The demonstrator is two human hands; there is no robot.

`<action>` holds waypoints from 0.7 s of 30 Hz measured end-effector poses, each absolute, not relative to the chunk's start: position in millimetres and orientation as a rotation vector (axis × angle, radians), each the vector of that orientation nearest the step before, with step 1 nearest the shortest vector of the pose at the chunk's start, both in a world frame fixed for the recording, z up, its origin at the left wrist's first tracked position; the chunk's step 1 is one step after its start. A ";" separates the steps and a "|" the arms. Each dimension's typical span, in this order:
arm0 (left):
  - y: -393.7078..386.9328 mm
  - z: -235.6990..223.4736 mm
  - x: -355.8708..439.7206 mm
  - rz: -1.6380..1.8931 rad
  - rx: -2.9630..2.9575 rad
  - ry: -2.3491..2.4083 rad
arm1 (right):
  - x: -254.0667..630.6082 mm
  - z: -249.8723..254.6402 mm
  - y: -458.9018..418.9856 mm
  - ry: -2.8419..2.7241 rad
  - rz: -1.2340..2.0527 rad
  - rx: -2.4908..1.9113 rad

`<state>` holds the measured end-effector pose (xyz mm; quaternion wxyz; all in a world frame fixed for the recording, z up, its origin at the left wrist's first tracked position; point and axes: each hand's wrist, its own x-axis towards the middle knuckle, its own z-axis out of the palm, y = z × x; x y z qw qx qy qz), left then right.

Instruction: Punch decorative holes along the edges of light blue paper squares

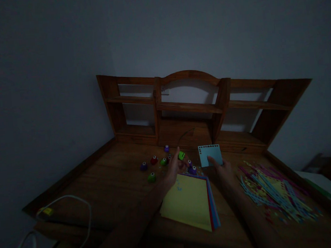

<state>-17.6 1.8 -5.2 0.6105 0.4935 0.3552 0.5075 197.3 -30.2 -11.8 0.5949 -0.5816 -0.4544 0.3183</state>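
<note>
In my left hand (pixel 174 168) is a small bright green craft punch (pixel 181 155), raised above the desk. My right hand (pixel 223 171) pinches a light blue square of paper (pixel 212 157) by its lower edge, thumb on top. Small dark shapes, apparently punched holes, run along the paper's top edge and down its upper left side. Paper and punch are apart. Around my left hand stand several more punches, among them a red one (pixel 154 160), a green one (pixel 151 177) and a purple one (pixel 192 170). Below lies a stack of coloured sheets, yellow on top (pixel 187 203), with pale blue bits on it.
A heap of cut paper strips (pixel 279 192) covers the right side of the desk (pixel 110 179). A wooden shelf unit (pixel 189 107) rises along the back. At the front left a white cable (pixel 88 211) loops near a yellow object (pixel 47 211).
</note>
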 end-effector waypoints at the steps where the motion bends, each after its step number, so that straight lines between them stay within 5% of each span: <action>1: 2.4 -5.0 -18.5 1.124 1.073 0.826 | 196.6 -11.6 -30.4 -1.051 0.740 -1.351; 11: -1.1 4.2 -23.7 1.041 0.828 0.723 | 196.1 -10.0 -32.2 -1.049 0.807 -1.325; 21: -5.2 3.4 -17.3 1.169 1.199 0.818 | 192.2 -6.7 -33.9 -1.020 0.812 -1.334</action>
